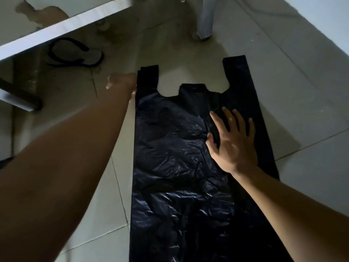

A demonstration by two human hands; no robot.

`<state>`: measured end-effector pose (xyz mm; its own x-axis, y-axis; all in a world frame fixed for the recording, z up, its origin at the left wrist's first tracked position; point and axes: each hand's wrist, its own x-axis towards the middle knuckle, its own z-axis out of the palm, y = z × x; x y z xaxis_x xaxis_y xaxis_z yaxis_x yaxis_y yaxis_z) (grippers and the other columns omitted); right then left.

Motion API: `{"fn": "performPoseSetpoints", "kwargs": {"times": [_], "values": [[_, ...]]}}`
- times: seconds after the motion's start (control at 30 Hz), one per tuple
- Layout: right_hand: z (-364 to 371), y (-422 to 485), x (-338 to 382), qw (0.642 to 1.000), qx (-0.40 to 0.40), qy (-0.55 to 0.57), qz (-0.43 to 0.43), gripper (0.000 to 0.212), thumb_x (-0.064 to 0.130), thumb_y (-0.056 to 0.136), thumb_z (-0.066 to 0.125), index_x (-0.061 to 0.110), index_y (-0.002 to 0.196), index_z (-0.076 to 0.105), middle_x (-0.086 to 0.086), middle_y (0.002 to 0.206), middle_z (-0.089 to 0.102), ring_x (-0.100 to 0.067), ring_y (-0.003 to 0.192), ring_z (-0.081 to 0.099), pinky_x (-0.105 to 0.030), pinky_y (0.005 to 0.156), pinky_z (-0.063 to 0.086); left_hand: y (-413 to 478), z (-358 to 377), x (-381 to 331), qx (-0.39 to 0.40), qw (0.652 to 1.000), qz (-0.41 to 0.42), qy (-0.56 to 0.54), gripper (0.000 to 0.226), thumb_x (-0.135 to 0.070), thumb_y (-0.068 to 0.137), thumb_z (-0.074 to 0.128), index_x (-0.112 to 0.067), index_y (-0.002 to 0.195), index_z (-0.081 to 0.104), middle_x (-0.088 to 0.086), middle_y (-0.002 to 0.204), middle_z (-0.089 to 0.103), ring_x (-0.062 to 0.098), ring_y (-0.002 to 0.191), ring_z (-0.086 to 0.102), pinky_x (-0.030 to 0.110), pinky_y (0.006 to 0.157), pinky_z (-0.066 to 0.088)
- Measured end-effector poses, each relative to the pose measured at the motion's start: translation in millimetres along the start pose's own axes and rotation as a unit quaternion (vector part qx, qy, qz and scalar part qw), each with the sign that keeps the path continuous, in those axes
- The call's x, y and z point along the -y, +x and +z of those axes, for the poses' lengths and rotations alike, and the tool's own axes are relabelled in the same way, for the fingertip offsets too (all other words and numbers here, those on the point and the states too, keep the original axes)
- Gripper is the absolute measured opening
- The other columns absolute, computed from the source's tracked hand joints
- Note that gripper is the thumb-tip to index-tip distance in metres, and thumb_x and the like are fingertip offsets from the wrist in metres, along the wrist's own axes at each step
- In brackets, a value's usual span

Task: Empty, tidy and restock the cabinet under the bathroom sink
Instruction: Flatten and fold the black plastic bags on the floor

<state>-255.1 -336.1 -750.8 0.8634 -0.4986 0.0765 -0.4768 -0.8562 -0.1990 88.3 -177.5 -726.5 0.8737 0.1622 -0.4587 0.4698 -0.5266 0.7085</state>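
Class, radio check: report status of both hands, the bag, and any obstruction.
Right hand flat, open on black bag. Left hand at bag's left handle, grip unclear. Bag spread on floor. Sandal nearby, clear.

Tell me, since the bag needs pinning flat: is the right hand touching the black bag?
Touching. The head view shows the right hand spread palm-down on the black bag, with no gap visible.

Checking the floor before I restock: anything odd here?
A single flip-flop lies alone under the white shelf edge, and brownish stains mark the tiles beside it. The black bag lies flat, intact.
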Motion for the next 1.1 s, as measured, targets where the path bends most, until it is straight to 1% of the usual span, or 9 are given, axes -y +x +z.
{"fn": "performPoseSetpoints", "kwargs": {"times": [0.1,0.27,0.4,0.47,0.57,0.67,0.77,0.87,1.1], "values": [[0.2,0.2,0.1,1.0,0.0,-0.001,-0.001,0.061,0.051,0.093,0.04,0.033,0.152,0.033,-0.002,0.159,0.032,-0.027,0.149,0.023,-0.058,0.119,0.014,-21.4,2.8,1.1,-0.083,0.99,0.084,0.083,0.075,-0.05,0.066,0.056,-0.011,0.13,0.055,0.006,0.123,0.063,0.027,0.107,0.062,0.043,0.093,0.053],[1.1,-0.1,0.3,1.0,-0.002,-0.001,-0.001,0.062,0.051,0.093,0.04,0.033,0.152,0.032,-0.003,0.159,0.032,-0.027,0.149,0.023,-0.058,0.119,0.014,-76.8,3.1,5.1,-0.121,0.937,0.245,0.219,0.043,-0.044,0.087,0.055,-0.016,0.118,0.06,0.008,0.125,0.059,0.028,0.112,0.058,0.036,0.088,0.047],[1.0,1.3,0.2,1.0,-0.002,0.0,-0.002,0.062,0.051,0.092,0.041,0.034,0.152,0.033,-0.003,0.159,0.032,-0.027,0.148,0.023,-0.058,0.119,0.013,-82.5,10.8,26.1,-0.064,0.827,0.429,0.358,0.04,-0.044,0.094,0.047,-0.023,0.128,0.055,0.007,0.134,0.052,0.031,0.12,0.05,0.045,0.098,0.04],[0.8,1.0,0.4,1.0,-0.001,0.0,-0.002,0.062,0.051,0.092,0.041,0.033,0.151,0.033,-0.003,0.159,0.032,-0.027,0.148,0.023,-0.058,0.119,0.014,-80.0,15.2,39.3,-0.048,0.803,0.41,0.43,0.049,-0.045,0.097,0.042,-0.022,0.139,0.046,0.007,0.145,0.045,0.032,0.129,0.042,0.051,0.102,0.034],[0.5,1.0,1.7,1.0,-0.002,0.0,0.0,0.062,0.05,0.092,0.041,0.033,0.151,0.033,-0.002,0.159,0.032,-0.027,0.148,0.023,-0.058,0.119,0.014,-80.2,18.3,47.6,-0.053,0.806,0.371,0.458,0.057,-0.047,0.1,0.032,-0.021,0.15,0.031,0.008,0.156,0.031,0.032,0.142,0.03,0.059,0.11,0.024],[0.6,0.3,1.5,1.0,0.001,0.003,0.0,0.062,0.05,0.092,0.041,0.034,0.151,0.033,-0.002,0.159,0.031,-0.027,0.148,0.023,-0.058,0.119,0.014,-91.0,24.3,51.0,-0.043,0.818,0.319,0.476,0.063,-0.047,0.102,0.022,-0.018,0.158,0.011,0.008,0.165,0.008,0.033,0.151,0.004,0.061,0.118,0.005],[1.2,-0.1,0.8,1.0,-0.001,0.003,-0.004,0.062,0.051,0.092,0.041,0.033,0.151,0.032,-0.002,0.159,0.031,-0.027,0.148,0.023,-0.058,0.119,0.014,-104.6,28.2,67.5,-0.033,0.819,0.342,0.459,0.067,-0.049,0.103,0.016,-0.016,0.158,0.0,0.008,0.166,-0.003,0.03,0.152,-0.005,0.058,0.12,-0.002],[3.3,0.4,-0.2,1.0,-0.003,0.0,-0.007,0.063,0.052,0.093,0.04,0.035,0.152,0.03,-0.002,0.16,0.03,-0.027,0.149,0.022,-0.058,0.119,0.014,-106.4,28.4,76.9,-0.01,0.83,0.319,0.458,0.068,-0.053,0.102,0.011,-0.017,0.158,-0.004,0.006,0.165,-0.008,0.027,0.152,-0.009,0.059,0.119,-0.007],[-11.9,4.8,3.8,0.997,0.074,0.006,-0.011,0.065,0.054,0.094,0.035,0.036,0.154,0.021,-0.003,0.163,0.023,-0.029,0.15,0.018,-0.061,0.119,0.011,-128.5,18.1,61.2,-0.006,0.795,0.292,0.532,0.072,-0.052,0.101,0.013,-0.01,0.157,0.001,0.01,0.165,-0.004,0.031,0.152,-0.007,0.063,0.116,-0.009]]}}
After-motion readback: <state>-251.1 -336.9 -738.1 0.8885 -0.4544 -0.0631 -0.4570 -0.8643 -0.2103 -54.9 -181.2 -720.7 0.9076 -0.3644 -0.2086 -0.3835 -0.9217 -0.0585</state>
